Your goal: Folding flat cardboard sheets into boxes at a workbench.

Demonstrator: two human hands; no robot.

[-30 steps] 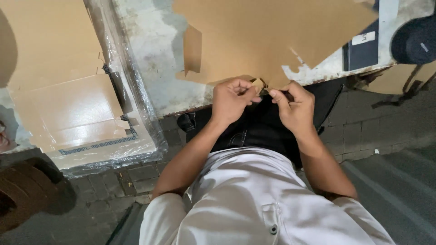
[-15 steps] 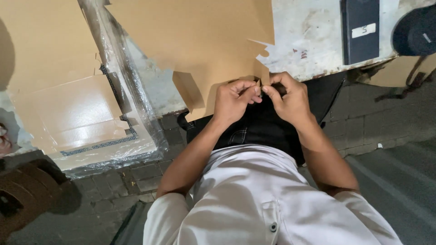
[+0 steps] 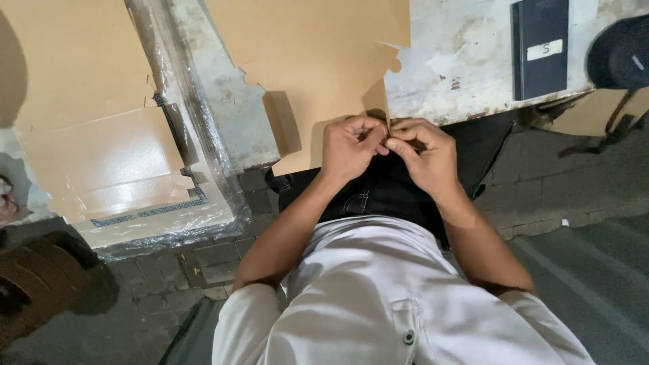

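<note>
Cardboard sheet, brown and die-cut, lies flat on the worn counter in the head view, its near edge overhanging toward the lap. Left hand and right hand pinch that edge with fingers closed. It looks light, stiff yet creasable, best held near the fold. Since half a second ago, the sheet sits further left.

A dark book and a dark cap lie on the worn table.
</note>
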